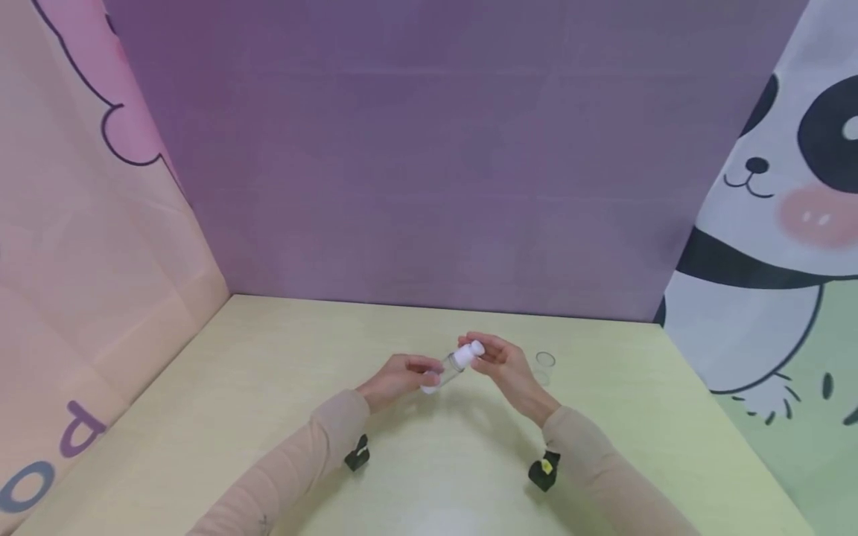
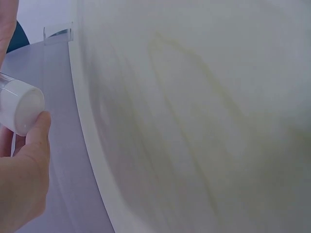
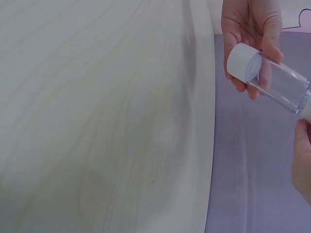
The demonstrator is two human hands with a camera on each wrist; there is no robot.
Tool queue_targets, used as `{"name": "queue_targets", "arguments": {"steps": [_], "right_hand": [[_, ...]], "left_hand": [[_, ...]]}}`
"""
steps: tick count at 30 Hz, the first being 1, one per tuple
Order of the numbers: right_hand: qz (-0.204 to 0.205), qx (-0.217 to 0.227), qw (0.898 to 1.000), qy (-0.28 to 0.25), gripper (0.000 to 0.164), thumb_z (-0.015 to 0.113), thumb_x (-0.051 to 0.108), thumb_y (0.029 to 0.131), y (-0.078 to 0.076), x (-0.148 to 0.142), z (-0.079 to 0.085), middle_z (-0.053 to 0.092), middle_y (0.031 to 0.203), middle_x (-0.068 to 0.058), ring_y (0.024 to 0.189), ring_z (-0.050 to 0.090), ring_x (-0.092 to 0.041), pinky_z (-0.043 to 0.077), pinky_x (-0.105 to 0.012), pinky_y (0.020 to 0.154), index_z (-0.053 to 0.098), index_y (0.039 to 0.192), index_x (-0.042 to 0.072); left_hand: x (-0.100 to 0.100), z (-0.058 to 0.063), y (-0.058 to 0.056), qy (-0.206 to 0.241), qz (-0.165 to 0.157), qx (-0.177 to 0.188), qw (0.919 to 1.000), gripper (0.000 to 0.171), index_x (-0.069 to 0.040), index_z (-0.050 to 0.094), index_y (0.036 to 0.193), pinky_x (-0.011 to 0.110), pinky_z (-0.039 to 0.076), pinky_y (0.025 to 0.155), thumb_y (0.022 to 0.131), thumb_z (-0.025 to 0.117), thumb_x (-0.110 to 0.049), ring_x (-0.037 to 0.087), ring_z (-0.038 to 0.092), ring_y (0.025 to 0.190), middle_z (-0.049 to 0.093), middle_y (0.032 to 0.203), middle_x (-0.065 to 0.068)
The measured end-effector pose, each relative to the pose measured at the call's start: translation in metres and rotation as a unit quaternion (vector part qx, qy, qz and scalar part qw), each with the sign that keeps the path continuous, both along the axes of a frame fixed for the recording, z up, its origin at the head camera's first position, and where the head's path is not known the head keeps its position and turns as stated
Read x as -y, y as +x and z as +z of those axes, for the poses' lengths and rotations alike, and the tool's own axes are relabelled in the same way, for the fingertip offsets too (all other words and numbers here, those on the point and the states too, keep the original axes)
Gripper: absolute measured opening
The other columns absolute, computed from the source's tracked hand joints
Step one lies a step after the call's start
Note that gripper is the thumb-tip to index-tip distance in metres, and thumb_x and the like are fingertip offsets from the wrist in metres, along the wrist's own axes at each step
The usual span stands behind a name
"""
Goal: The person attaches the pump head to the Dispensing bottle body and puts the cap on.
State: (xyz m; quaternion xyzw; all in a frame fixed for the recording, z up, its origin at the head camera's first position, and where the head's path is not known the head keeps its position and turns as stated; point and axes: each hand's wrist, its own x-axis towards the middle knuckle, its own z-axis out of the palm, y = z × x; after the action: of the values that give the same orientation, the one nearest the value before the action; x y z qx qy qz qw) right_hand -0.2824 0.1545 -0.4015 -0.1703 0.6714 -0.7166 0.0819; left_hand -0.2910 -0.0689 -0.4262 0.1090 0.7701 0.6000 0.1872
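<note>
A clear cylindrical pump bottle (image 1: 447,370) with a white base and a white pump top is held tilted above the table, its top towards the right. My left hand (image 1: 398,380) grips the bottle by its base, with the thumb along one side and fingers beneath, as the right wrist view shows. At the other end, my right hand (image 1: 507,366) has thumb and fingers around the white pump top (image 1: 465,354). The left wrist view shows the round white base (image 2: 30,110) close up; only part of the right hand (image 3: 302,160) appears in the right wrist view.
On the pale wooden table (image 1: 268,394), a clear cap-like cylinder (image 1: 544,360) stands just right of my right hand. A purple backdrop (image 1: 429,164) rises behind the table's far edge, with printed panels on both sides.
</note>
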Motion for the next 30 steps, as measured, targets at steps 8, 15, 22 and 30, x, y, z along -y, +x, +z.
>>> {"name": "queue_targets", "arguments": {"steps": [8,15,22,30], "right_hand": [[-0.026,0.003,1.0,0.013,0.046,0.064,0.003,0.083,0.0002,0.0027,0.0002,0.056,0.127,-0.014,0.106,0.059,-0.01,0.046,-0.025,0.092,0.048,0.126,-0.003],[-0.061,0.015,0.997,0.04,0.049,0.069,0.01,0.08,0.0018,0.0052,-0.0006,0.057,0.126,-0.013,0.106,0.06,-0.012,0.046,-0.028,0.092,0.051,0.124,0.0],[-0.098,0.027,0.992,0.08,0.049,0.07,0.012,0.08,0.0012,0.0062,-0.0022,0.058,0.125,-0.012,0.107,0.059,-0.014,0.046,-0.029,0.092,0.052,0.124,0.002],[-0.117,0.036,0.99,0.076,0.043,0.071,0.012,0.079,0.0,0.0081,-0.003,0.062,0.118,-0.01,0.1,0.06,-0.012,0.048,-0.029,0.089,0.057,0.118,0.004]], "left_hand": [[0.0006,-0.0002,-0.0006,-0.001,-0.002,-0.001,1.0,0.036,-0.015,0.061,0.118,0.045,0.041,0.096,0.083,0.067,-0.026,0.022,0.054,0.106,0.059,0.122,0.005],[-0.0002,0.0012,0.001,-0.006,0.006,0.006,0.9999,0.036,-0.017,0.062,0.117,0.045,0.041,0.095,0.083,0.067,-0.028,0.022,0.053,0.105,0.057,0.123,0.005],[-0.0014,-0.0008,0.0009,0.004,0.009,0.014,0.9999,0.035,-0.017,0.063,0.115,0.043,0.043,0.093,0.082,0.068,-0.027,0.021,0.053,0.103,0.057,0.122,0.005],[-0.001,-0.0018,-0.0013,-0.004,0.009,0.008,0.9999,0.035,-0.017,0.064,0.115,0.042,0.043,0.093,0.082,0.069,-0.029,0.022,0.053,0.104,0.058,0.122,0.004]]}}
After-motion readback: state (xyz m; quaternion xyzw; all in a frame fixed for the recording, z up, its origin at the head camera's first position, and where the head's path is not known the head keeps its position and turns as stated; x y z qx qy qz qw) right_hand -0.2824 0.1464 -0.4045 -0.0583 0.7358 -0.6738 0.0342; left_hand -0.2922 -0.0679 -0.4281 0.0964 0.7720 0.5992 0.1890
